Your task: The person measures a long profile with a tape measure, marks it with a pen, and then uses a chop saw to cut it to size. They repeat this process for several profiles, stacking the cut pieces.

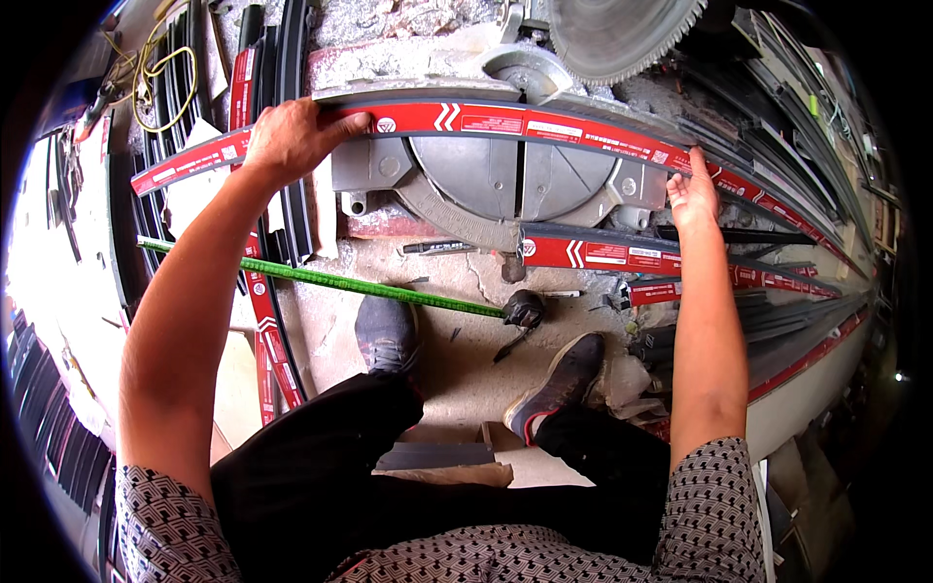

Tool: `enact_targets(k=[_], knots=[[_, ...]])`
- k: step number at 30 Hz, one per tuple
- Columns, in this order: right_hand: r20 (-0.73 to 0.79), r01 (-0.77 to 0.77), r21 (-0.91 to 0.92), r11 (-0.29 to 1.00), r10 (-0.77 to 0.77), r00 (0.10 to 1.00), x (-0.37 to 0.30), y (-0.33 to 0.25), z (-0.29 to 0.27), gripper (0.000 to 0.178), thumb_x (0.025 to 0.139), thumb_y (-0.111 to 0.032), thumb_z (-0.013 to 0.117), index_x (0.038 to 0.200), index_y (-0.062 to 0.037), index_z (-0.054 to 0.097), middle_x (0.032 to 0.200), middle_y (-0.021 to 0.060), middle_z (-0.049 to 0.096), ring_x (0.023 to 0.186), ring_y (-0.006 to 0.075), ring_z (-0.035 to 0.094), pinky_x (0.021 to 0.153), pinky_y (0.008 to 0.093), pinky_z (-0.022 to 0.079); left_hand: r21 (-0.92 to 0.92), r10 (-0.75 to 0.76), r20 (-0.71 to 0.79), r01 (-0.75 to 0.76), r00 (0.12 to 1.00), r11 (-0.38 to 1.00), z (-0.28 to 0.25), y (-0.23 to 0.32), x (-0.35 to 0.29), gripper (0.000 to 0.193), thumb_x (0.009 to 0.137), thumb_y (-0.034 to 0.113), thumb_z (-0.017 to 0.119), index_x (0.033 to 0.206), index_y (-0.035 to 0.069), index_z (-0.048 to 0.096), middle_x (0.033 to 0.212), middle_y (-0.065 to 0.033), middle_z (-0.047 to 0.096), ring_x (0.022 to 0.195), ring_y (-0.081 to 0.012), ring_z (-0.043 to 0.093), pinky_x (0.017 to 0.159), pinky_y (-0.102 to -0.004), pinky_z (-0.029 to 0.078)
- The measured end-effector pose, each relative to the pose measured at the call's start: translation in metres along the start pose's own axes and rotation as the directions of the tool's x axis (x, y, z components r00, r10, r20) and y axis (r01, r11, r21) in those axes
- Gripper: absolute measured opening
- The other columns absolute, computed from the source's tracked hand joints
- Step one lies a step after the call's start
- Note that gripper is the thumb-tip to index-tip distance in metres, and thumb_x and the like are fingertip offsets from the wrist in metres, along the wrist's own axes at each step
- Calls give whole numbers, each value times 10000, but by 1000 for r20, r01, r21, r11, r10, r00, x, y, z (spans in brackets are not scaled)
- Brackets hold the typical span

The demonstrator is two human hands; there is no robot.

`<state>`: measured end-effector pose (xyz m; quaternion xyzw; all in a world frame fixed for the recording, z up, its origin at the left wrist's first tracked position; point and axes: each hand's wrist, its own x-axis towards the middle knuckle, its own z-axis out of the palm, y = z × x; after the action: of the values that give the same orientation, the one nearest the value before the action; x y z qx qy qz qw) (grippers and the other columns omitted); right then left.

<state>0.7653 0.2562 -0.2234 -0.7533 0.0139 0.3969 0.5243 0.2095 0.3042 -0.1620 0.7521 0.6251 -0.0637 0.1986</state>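
- Left hand [296, 141]: grip clamped on red strip [486, 119]
- Right hand [695, 189] touches strip; grip: can't tell
- Strip overhangs saw base [466, 175] both sides
- One blade [627, 34], one tape measure [524, 308]

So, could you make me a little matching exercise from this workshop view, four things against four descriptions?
Things:
1. circular saw blade
2. tape-measure ribbon
3. left hand
4. black marker

Descriptions:
A. gripping a long red-faced strip
B. lying on the floor in front of the saw's base
C. grey and toothed, at the picture's top
D. bright green, pulled out

Pairs: 1-C, 2-D, 3-A, 4-B.
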Motion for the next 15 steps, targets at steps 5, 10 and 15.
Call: enact_targets(k=[5,10,15], knots=[[-19,36,-31,999,-36,999,-1,0,-2,502,782,-367,953,1086,-111,646,865,11,662,666,122,581,616,293,555,-14,-25,42,26,999,1000,-5,4,0,942,840,897,526,881,-19,742,754,-246,690,827,-440,718,785,-530,535],[-33,47,-43,998,-49,998,-4,2,-3,484,820,-396,919,1087,-98,648,862,20,658,668,129,583,617,297,554,2,-62,131,62,989,998,-10,6,3,901,860,877,523,983,16,760,901,-259,743,941,-441,728,854,-514,552],[-63,68,-334,940,-94,994,-39,-16,-8,433,924,-421,808,1013,-25,658,823,46,647,612,134,573,553,276,519,-38,-43,-8,43,999,998,-2,-1,0,960,820,907,549,745,-39,694,658,-233,649,732,-419,703,721,-529,514]])
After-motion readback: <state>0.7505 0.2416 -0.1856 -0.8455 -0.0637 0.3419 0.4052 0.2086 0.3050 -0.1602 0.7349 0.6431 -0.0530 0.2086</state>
